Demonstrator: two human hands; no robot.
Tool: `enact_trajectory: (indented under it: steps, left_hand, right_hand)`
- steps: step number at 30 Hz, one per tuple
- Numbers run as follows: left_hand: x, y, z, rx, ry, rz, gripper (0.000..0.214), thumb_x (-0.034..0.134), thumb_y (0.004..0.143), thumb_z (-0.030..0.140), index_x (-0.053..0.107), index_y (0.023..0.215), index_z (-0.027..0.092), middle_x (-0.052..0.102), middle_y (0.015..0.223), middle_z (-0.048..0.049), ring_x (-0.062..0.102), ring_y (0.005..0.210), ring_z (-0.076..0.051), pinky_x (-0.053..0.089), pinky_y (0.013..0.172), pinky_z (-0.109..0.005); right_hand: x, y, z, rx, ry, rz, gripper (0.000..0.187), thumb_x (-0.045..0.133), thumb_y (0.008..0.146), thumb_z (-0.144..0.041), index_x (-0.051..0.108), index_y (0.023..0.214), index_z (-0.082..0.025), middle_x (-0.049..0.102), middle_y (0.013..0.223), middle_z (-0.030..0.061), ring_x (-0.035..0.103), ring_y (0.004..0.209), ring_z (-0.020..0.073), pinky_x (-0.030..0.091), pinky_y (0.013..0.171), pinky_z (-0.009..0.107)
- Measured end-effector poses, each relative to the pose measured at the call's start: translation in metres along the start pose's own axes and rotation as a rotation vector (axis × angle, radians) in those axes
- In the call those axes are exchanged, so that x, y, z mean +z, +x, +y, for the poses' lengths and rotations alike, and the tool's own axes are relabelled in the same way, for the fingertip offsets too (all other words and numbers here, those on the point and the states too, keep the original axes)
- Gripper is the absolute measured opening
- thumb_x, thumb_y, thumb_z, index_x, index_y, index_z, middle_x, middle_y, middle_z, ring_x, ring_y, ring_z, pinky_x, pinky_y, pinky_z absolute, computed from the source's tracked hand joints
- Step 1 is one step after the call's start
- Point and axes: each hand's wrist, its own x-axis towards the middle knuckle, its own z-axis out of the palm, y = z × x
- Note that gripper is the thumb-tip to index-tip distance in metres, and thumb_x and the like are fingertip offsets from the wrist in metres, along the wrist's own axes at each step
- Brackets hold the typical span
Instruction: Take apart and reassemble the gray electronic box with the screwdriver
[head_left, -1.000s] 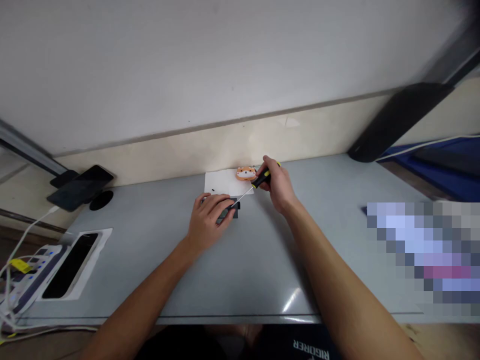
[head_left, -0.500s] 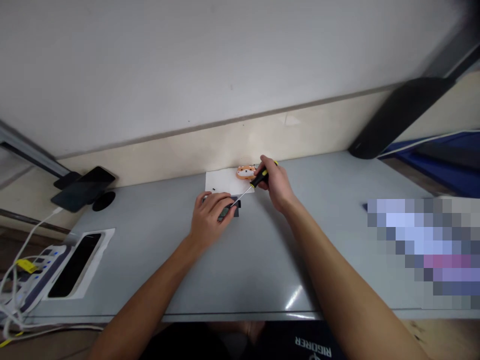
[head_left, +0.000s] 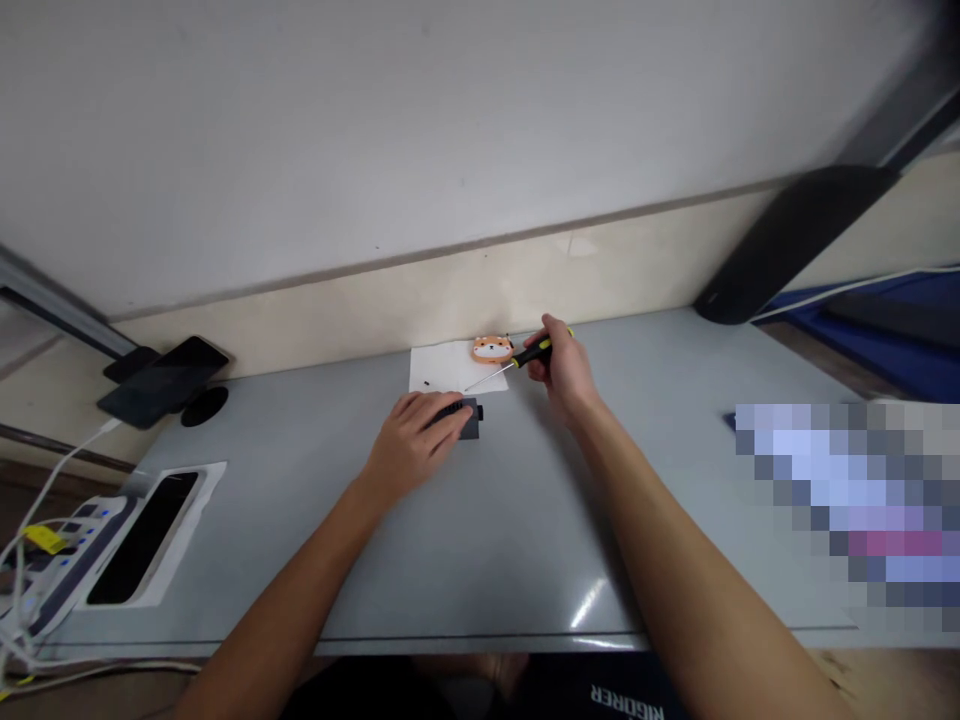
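- Grey-black block (head_left: 470,420) lies flat on the table (head_left: 525,520), touching the near edge of the white paper (head_left: 439,365), about midway between the two arms.
- Left hand (head_left: 412,445) is the nearer one to it: palm down, with its fingers (head_left: 444,418) laid over the block's top and left part and closed onto it, pinning it to the table. Only the block's right end shows.
- Right hand (head_left: 561,365) sits further back and to the right, well clear of the block. It is clenched in a pinch on the black-and-yellow handle of a screwdriver (head_left: 534,353).
- The screwdriver's long axis slants from the handle at far right down to the near left, so the thin shaft crosses the paper's corner and points at the block.
- Its tip hangs just beyond the block's far edge, close to the left fingertips. Whether it touches the block or the paper is too fine to tell.
- An orange toy (head_left: 492,349) rests on the paper's far right corner, just left of the handle.
- A dark speck, perhaps a screw (head_left: 426,383), lies on the paper, left of the tip.
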Motion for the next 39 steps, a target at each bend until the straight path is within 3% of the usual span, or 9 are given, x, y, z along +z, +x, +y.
enact_trajectory:
  steps: [3,7,12,16,23,29,39]
  left_hand:
    - [-0.012,-0.001,-0.008,0.039,-0.051,-0.075,0.041,0.061,0.099,0.019,0.059,0.139,0.026,0.067,0.139,-0.0089,0.067,0.122,-0.021,0.051,0.105,-0.039]
    - [-0.032,-0.002,-0.018,-0.147,-0.165,-0.126,0.061,0.069,0.093,0.028,0.047,0.151,0.029,0.06,0.146,-0.0106,0.06,0.132,-0.025,0.049,0.111,-0.043]
    - [-0.05,-0.008,-0.038,-0.444,-0.365,-0.275,0.061,0.075,0.088,0.029,0.053,0.145,0.032,0.07,0.124,-0.0043,0.069,0.105,-0.018,0.056,0.099,-0.035]
    - [-0.054,-0.013,-0.049,-0.568,-0.406,-0.322,0.073,0.08,0.084,0.036,0.049,0.149,0.033,0.073,0.114,-0.0032,0.068,0.095,-0.018,0.057,0.09,-0.034]
    - [-0.054,-0.01,-0.048,-0.568,-0.494,-0.317,0.036,0.078,0.084,0.035,0.072,0.119,0.029,0.074,0.109,-0.0043,0.069,0.097,-0.021,0.059,0.078,-0.031]
    - [-0.054,-0.011,-0.052,-0.586,-0.562,-0.345,0.032,0.076,0.086,0.036,0.072,0.117,0.029,0.075,0.113,-0.0044,0.071,0.101,-0.022,0.061,0.085,-0.034]
    - [-0.031,-0.013,-0.045,-0.598,-0.594,-0.181,0.02,0.071,0.091,0.038,0.072,0.105,0.025,0.076,0.103,-0.0039,0.071,0.092,-0.018,0.06,0.086,-0.032]
  right_hand:
    - [0.004,0.0,0.009,0.004,-0.086,0.03,0.043,0.06,0.087,-0.059,0.066,0.073,-0.019,0.052,0.049,-0.0007,0.04,0.041,0.0104,0.026,0.04,0.026]
    - [0.012,-0.007,0.021,-0.009,-0.201,-0.058,0.049,0.061,0.085,-0.067,0.07,0.082,-0.02,0.059,0.058,0.0003,0.046,0.047,0.0117,0.035,0.045,0.026]
    - [0.02,-0.017,0.027,-0.061,-0.296,-0.184,0.055,0.057,0.087,-0.072,0.072,0.091,-0.019,0.065,0.072,0.0016,0.048,0.054,0.0107,0.037,0.051,0.025]
    - [0.024,-0.021,0.027,-0.104,-0.311,-0.217,0.051,0.055,0.091,-0.068,0.072,0.093,-0.02,0.066,0.083,0.0027,0.053,0.064,0.011,0.039,0.055,0.024]
    - [0.025,-0.023,0.029,-0.106,-0.353,-0.205,0.053,0.056,0.089,-0.07,0.072,0.09,-0.02,0.066,0.075,0.002,0.051,0.06,0.0126,0.04,0.057,0.026]
    - [0.024,-0.022,0.029,-0.073,-0.37,-0.21,0.051,0.056,0.09,-0.069,0.072,0.091,-0.021,0.065,0.07,0.0017,0.053,0.059,0.0135,0.04,0.057,0.026]
    - [0.023,-0.02,0.022,-0.037,-0.197,-0.114,0.046,0.063,0.086,-0.065,0.071,0.082,-0.019,0.062,0.065,0.0016,0.051,0.054,0.0122,0.038,0.049,0.026]
